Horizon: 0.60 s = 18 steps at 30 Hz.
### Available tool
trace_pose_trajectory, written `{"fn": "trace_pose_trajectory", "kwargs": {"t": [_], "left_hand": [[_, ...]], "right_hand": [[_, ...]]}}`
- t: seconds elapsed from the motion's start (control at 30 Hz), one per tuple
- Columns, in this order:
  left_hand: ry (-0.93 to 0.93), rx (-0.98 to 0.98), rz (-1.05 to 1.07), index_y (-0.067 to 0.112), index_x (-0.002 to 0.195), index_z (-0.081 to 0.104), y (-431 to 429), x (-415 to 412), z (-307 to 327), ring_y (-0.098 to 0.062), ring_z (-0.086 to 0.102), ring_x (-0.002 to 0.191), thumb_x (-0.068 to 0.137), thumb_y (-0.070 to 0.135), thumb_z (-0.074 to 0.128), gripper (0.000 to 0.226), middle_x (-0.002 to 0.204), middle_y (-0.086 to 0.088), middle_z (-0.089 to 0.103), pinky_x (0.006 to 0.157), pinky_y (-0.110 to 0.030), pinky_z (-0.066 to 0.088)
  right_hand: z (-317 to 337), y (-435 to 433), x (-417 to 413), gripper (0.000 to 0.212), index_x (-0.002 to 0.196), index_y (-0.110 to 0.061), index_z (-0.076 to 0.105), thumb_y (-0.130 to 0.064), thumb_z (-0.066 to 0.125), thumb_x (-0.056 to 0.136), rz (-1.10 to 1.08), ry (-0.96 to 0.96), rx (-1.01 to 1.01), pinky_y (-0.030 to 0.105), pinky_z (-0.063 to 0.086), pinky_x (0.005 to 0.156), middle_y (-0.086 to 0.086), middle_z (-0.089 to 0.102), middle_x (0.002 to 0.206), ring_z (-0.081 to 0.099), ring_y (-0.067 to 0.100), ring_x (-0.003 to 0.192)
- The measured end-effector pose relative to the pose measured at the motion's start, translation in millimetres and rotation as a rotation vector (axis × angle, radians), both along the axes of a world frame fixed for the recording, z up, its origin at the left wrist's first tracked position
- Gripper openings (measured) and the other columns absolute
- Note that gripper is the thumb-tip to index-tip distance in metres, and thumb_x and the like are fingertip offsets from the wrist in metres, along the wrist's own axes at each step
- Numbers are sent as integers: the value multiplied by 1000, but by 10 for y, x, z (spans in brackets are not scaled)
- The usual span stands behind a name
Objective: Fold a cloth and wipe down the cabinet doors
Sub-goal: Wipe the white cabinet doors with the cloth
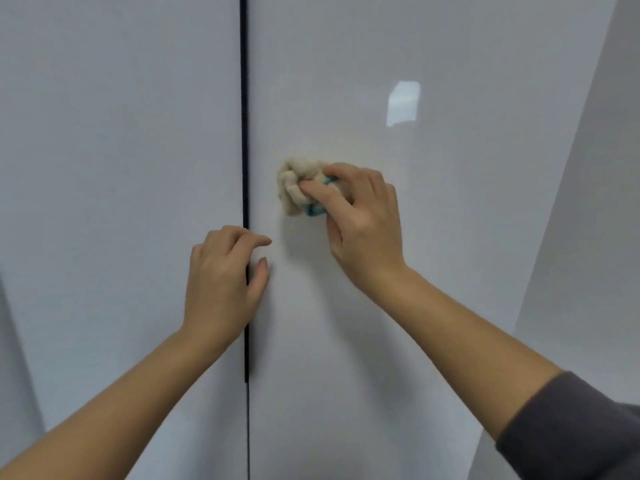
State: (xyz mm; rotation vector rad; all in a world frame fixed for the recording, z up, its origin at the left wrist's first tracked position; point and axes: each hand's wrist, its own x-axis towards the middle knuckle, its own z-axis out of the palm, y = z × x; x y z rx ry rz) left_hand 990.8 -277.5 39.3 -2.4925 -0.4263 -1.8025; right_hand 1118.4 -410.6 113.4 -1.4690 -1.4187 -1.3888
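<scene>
The cloth (298,185), beige with a teal trim, is bunched rather than neatly folded and is pressed against the right cabinet door (433,323), near that door's inner edge and about midway up the visible panel. It is gripped by the right hand (363,220), whose fingers and thumb are curled round it. The left hand (225,282) is laid over the dark gap (244,98) between the two doors, its fingers loosely bent and nothing held; whether any fingertip is hooked into the gap cannot be told. Trouble is most likely to be caused by the loose wad: only a small patch of fabric is put to the glossy surface, so streaks or missed bands could be left, and a trailing fold could be dragged into the gap and snagged there. Should the door be pushed hard, it could be rocked on its hinges unless it is steadied at the seam. Ample bare panel is offered above, below and to the right of the cloth, up to the door's outer edge where a wall (606,202) stands close. The left cabinet door (104,168) is judged to be not yet attended to.
</scene>
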Motion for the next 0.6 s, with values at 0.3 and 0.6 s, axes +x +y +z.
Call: {"fn": "trace_pose_trajectory", "kwargs": {"t": [0.3, 0.6], "left_hand": [[-50, -169, -29, 14, 93, 61, 294, -210, -409, -16, 52, 82, 83, 15, 56, 12, 87, 4, 55, 76, -36, 43], [83, -446, -68, 19, 92, 59, 273, -357, -1141, -10, 51, 73, 84, 8, 63, 14, 78, 10, 53, 66, -31, 48]], "right_hand": [[-894, 541, -89, 28, 99, -15, 73, -1, 53, 85, 25, -36, -113, 36, 41, 70, 5, 67, 111, 55, 27, 90], [-2075, 378, -334, 35, 100, -18, 72, -2, 48, 80, 94, 361, -233, 32, 47, 77, -1, 65, 110, 54, 21, 94]]}}
